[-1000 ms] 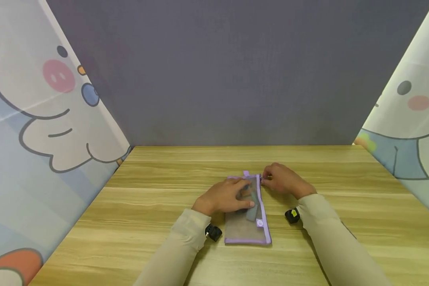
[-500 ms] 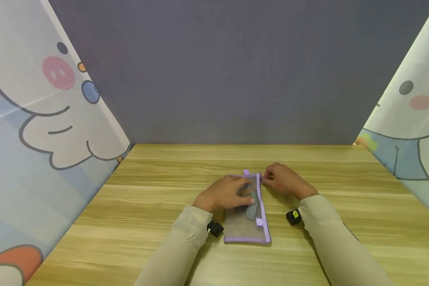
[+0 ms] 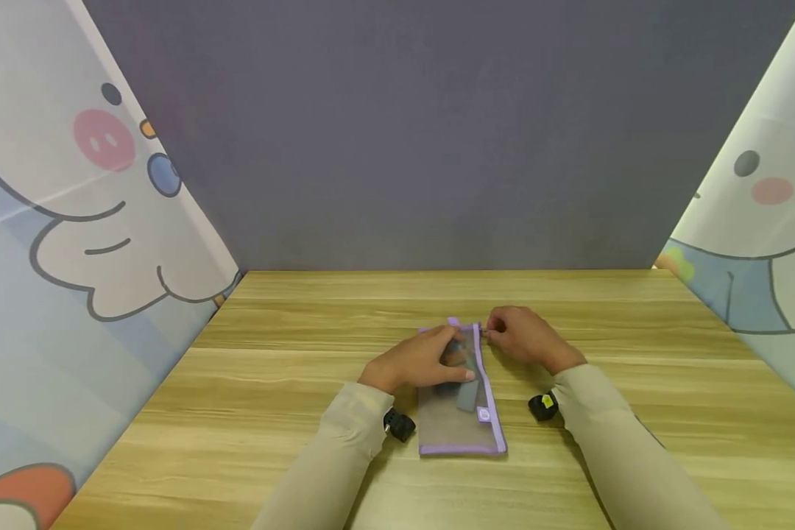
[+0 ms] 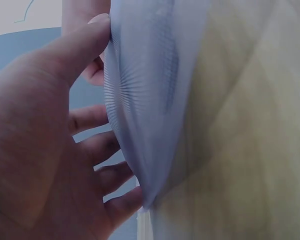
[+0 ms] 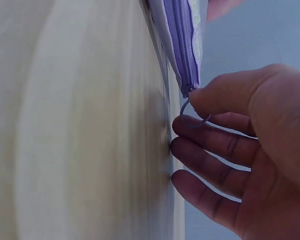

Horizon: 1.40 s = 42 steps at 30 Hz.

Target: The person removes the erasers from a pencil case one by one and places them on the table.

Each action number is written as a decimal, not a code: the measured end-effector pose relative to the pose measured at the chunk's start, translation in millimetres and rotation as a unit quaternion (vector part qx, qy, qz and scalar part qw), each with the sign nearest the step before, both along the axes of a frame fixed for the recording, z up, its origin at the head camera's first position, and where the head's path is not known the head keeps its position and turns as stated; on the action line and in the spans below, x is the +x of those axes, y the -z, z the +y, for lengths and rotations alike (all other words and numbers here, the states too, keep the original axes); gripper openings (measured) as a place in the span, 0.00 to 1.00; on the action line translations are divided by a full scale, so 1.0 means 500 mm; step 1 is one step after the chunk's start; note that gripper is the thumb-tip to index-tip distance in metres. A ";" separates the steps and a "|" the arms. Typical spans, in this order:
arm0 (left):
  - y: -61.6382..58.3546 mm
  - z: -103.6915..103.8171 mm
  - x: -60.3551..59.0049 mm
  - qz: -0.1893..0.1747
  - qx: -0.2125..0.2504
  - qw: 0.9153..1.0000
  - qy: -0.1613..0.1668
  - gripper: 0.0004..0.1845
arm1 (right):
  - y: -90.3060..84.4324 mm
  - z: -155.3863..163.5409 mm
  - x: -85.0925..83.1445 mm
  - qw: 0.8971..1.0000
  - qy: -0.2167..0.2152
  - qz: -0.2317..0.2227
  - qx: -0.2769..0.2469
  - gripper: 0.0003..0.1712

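A see-through mesh pouch with purple trim lies lengthwise on the wooden table. A dark grey flat item shows inside it. My left hand holds the pouch's far half, with the thumb on top and the fingers dimly seen through the mesh. In the left wrist view the thumb and fingertips touch the bulging mesh pouch. My right hand is at the far right corner. Its thumb and forefinger pinch the ring pull at the end of the purple zipper.
Black wrist cameras sit on both sleeves. A grey wall closes the back of the table. Cartoon-printed curtains hang along both sides. Bare wood surrounds the pouch.
Both hands and the pouch stay almost where they were. Only the head view shifts slightly.
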<state>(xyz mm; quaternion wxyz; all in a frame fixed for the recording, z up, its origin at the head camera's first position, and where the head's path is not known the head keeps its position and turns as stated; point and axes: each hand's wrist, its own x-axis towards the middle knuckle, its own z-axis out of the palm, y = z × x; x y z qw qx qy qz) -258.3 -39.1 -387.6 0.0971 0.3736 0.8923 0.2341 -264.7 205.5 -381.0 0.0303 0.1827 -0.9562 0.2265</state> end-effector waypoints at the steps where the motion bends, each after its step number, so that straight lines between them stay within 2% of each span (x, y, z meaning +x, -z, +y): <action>1: 0.001 0.000 0.000 -0.003 0.000 1.000 0.000 0.40 | 0.000 0.000 0.001 1.000 0.003 0.002 -0.001 0.04; 8: -0.002 -0.001 0.001 -0.019 -0.019 1.000 -0.003 0.48 | 0.004 0.005 -0.001 1.000 0.011 0.005 -0.014 0.05; 15: 0.004 -0.010 -0.001 -0.021 -0.015 1.000 -0.008 0.48 | 0.001 -0.001 -0.003 0.999 -0.003 -0.012 -0.045 0.06; 24: 0.005 -0.017 0.005 -0.027 -0.021 0.999 -0.039 0.48 | 0.001 -0.009 -0.002 0.995 -0.040 -0.027 -0.091 0.05; 29: 0.005 -0.009 0.012 -0.033 -0.035 0.998 -0.047 0.49 | 0.007 -0.004 0.006 0.991 -0.041 -0.047 -0.114 0.05; 42: 0.002 0.016 0.020 -0.015 -0.074 0.995 -0.067 0.51 | 0.006 0.013 0.019 0.993 -0.034 -0.044 -0.104 0.06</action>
